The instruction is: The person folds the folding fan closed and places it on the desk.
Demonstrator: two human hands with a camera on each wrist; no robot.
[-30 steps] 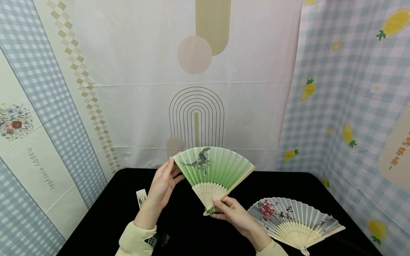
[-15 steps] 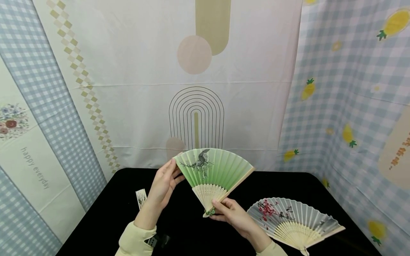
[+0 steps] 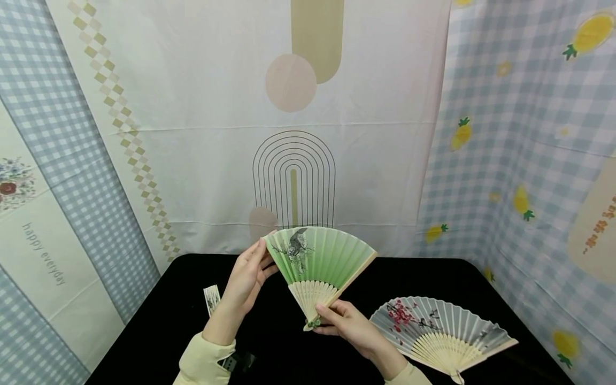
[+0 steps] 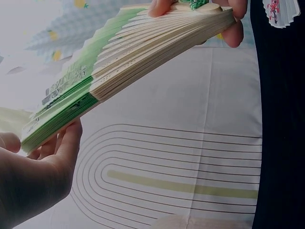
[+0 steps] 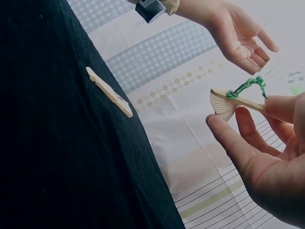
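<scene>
Two hands hold one green fan (image 3: 320,255) above the black table (image 3: 154,326). Right hand (image 3: 348,322): grip pinches the fan at its pivot end, thumb on the near guard stick, fingers curled under the rib stack. Right wrist view confirms it: the rounded rivet end sits between thumb and fingertips (image 5: 223,129), and a green cord loop (image 5: 248,87) is tied just above the grip.

Left hand (image 3: 246,277): fingers nearly straight, grip wide, tips resting against the far-left edge of the fan's leaf, up and left of the right-hand grip. Left wrist view shows the thumb (image 4: 71,143) under the stacked green folds, touching them; no curl round the stick.

Fan state: spread, not quite to a half circle, tilted so the leaf rises up and away from the right-hand grip. Leaf is green fading to pale, with a dark bird-on-branch print near the left-hand side. Ribs are pale bamboo.

Right of the right-hand grip, well apart: grey fan (image 3: 440,331) with red blossoms, fully spread, flat on the table. Left of the left hand, lower down: a closed fan (image 3: 211,297) flat on the table; in the right wrist view it reads as a slim pale stick (image 5: 108,91). Both sleeves are pale yellow.
</scene>
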